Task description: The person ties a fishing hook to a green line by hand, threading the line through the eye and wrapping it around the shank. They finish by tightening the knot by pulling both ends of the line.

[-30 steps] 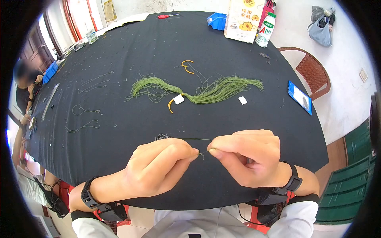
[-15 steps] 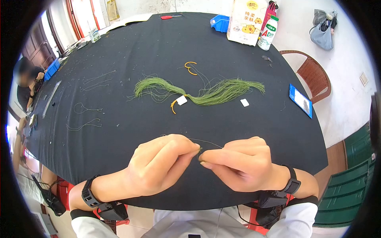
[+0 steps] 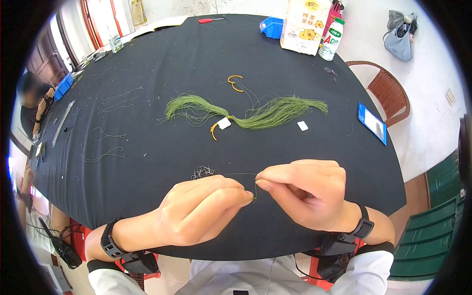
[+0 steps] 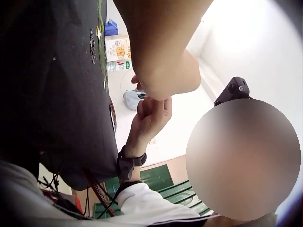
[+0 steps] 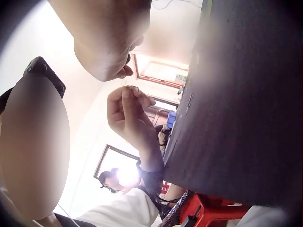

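Observation:
Over the table's near side, my left hand (image 3: 204, 211) pinches the end of a thin green thread (image 3: 241, 173) between thumb and forefinger; a tiny dark piece shows at those fingertips, its kind too small to tell. Slightly higher and to the right, my right hand (image 3: 307, 194) pinches the same thread, which runs taut between the hands and trails off leftward. Behind the left hand lies a small heap of dark wire-like pieces (image 3: 203, 172). A green thread bundle (image 3: 280, 112), tied with a yellow band, stretches across the table's middle. Both wrist views show the hands close together.
Several looped threads (image 3: 105, 156) lie at left on the black tablecloth (image 3: 162, 196). White tags (image 3: 302, 126) and yellow rings (image 3: 236, 84) are near the bundle. A blue packet (image 3: 372, 124) lies right; a bottle (image 3: 332, 39), a paper pack (image 3: 305, 27) and a red-handled tool (image 3: 209, 20) are farther back.
The fingertips were close together half a second ago; now the right hand is higher, the left slightly lower, with thread stretched between them. The dark heap shows again behind the left hand.

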`<state>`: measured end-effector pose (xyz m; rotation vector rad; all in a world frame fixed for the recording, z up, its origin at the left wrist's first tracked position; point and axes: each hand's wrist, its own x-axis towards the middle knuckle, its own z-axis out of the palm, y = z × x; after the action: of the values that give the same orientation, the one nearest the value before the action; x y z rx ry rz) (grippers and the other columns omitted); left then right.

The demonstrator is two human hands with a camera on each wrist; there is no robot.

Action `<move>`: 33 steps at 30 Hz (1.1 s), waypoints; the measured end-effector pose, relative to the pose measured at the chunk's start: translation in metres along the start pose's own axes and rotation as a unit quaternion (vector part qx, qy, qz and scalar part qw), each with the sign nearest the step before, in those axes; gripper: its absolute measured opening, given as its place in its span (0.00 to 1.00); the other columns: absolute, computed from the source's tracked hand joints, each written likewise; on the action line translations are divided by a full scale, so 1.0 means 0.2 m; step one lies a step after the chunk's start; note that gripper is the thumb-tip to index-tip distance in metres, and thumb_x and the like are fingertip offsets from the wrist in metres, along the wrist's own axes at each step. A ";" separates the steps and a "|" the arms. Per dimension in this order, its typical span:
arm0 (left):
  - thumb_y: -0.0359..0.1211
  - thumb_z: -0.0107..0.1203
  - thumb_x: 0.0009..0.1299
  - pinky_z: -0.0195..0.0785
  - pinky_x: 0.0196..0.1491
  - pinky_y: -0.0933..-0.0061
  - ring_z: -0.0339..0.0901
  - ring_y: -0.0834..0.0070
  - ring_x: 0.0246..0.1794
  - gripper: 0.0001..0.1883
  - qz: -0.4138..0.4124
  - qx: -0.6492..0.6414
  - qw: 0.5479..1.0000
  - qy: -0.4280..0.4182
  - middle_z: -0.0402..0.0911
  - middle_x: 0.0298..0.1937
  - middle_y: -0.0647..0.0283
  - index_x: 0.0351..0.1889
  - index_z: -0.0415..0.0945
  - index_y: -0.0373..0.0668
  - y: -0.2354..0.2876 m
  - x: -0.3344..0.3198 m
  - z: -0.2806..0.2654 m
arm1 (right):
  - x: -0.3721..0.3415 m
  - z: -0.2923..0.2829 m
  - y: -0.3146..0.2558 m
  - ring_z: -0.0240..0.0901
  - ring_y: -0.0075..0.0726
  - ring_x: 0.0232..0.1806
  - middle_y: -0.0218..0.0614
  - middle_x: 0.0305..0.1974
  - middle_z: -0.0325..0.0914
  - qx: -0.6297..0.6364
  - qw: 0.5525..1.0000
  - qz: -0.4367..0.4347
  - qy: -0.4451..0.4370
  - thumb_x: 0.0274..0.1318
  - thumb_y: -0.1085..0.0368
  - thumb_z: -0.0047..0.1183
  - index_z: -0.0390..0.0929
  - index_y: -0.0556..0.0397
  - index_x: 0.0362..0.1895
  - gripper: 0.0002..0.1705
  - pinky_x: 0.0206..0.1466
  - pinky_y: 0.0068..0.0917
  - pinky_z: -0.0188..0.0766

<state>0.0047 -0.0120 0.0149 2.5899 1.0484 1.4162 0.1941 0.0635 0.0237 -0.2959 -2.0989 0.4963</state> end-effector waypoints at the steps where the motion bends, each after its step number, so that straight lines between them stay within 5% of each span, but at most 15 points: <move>1: 0.15 0.60 0.52 0.74 0.27 0.75 0.80 0.68 0.26 0.13 0.001 0.002 1.000 0.000 0.80 0.29 0.54 0.35 0.75 0.31 0.00 0.00 0.00 | -0.01 0.01 0.01 0.61 0.19 0.11 0.30 0.16 0.75 0.003 1.000 0.004 -0.001 0.43 0.78 0.61 0.82 0.56 0.31 0.08 0.15 0.17 0.53; 5: 0.15 0.60 0.52 0.74 0.28 0.75 0.80 0.68 0.26 0.13 -0.001 0.002 1.000 0.006 0.80 0.29 0.54 0.35 0.75 0.31 0.00 0.00 0.00 | 0.00 -0.02 -0.01 0.70 0.28 0.14 0.34 0.20 0.76 0.001 0.997 0.062 -0.044 0.45 0.74 0.62 0.80 0.55 0.32 0.07 0.17 0.21 0.63; 14: 0.14 0.59 0.52 0.71 0.25 0.74 0.77 0.66 0.24 0.11 -0.038 0.016 0.998 0.055 0.77 0.27 0.54 0.33 0.74 0.29 -0.01 0.01 0.01 | 0.00 -0.03 -0.04 0.55 0.13 0.11 0.27 0.18 0.74 0.158 0.975 0.131 -0.080 0.50 0.72 0.58 0.79 0.55 0.33 0.04 0.14 0.16 0.46; 20: 0.14 0.58 0.54 0.71 0.25 0.75 0.77 0.67 0.23 0.10 -0.051 0.018 0.995 0.080 0.77 0.26 0.54 0.34 0.74 0.30 -0.01 0.01 0.01 | -0.02 -0.02 -0.07 0.54 0.12 0.11 0.27 0.14 0.70 0.197 0.935 0.256 -0.147 0.53 0.68 0.58 0.78 0.55 0.33 0.05 0.14 0.17 0.48; 26: 0.14 0.58 0.53 0.70 0.25 0.75 0.76 0.67 0.22 0.10 -0.045 0.027 0.995 0.087 0.77 0.26 0.54 0.33 0.74 0.30 -0.02 0.00 0.02 | -0.05 0.05 -0.06 0.61 0.22 0.10 0.32 0.13 0.68 0.099 0.977 0.164 -0.094 0.54 0.66 0.58 0.77 0.56 0.33 0.06 0.15 0.21 0.55; 33: 0.14 0.59 0.53 0.70 0.25 0.75 0.76 0.67 0.22 0.11 -0.036 0.034 0.995 0.089 0.77 0.26 0.55 0.33 0.74 0.31 -0.02 0.01 0.02 | -0.03 -0.01 -0.12 0.67 0.29 0.12 0.35 0.15 0.70 0.071 0.973 0.184 -0.121 0.55 0.70 0.55 0.75 0.57 0.33 0.04 0.16 0.26 0.60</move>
<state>0.0067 -0.0071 0.0120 2.4791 1.2174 1.6458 0.1979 0.0404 0.0313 -0.5693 -2.2371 0.9396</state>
